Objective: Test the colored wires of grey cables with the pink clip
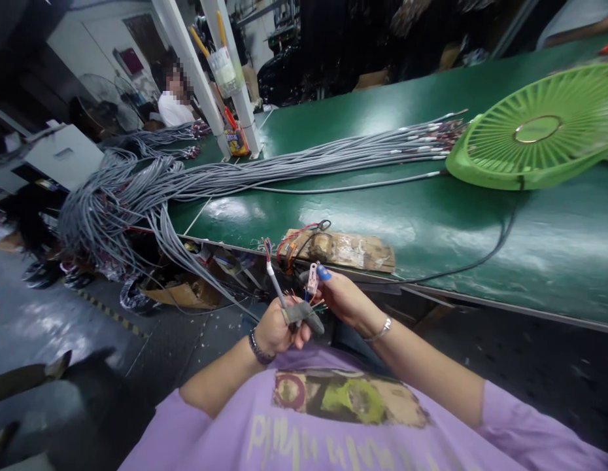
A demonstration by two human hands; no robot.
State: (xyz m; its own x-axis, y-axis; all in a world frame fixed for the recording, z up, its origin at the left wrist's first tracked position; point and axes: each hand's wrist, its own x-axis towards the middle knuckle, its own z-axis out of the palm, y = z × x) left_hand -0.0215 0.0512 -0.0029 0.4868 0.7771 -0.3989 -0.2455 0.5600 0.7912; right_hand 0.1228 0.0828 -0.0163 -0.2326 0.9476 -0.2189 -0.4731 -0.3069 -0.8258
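Note:
My left hand [277,327] is closed around a grey cable [277,286] whose white-wrapped end, with thin coloured wires fanned out, points up past the fist. Grey covering wraps a finger or thumb of this hand. More loose coloured wires [318,305] stick out between the two hands. My right hand [340,296] pinches a small pale pink connector [312,279] with slots along it, and blue tape covers a fingertip. A blue wire seems to run below the connector; whether it is joined there I cannot tell.
A wooden board [365,250] with red and black leads lies on the green table's [382,209] near edge. Behind it stretches a long bundle of grey cables [284,163]. A green fan [534,131] stands right, its cord crossing the table. A person [175,108] sits far left, beyond white posts [245,111].

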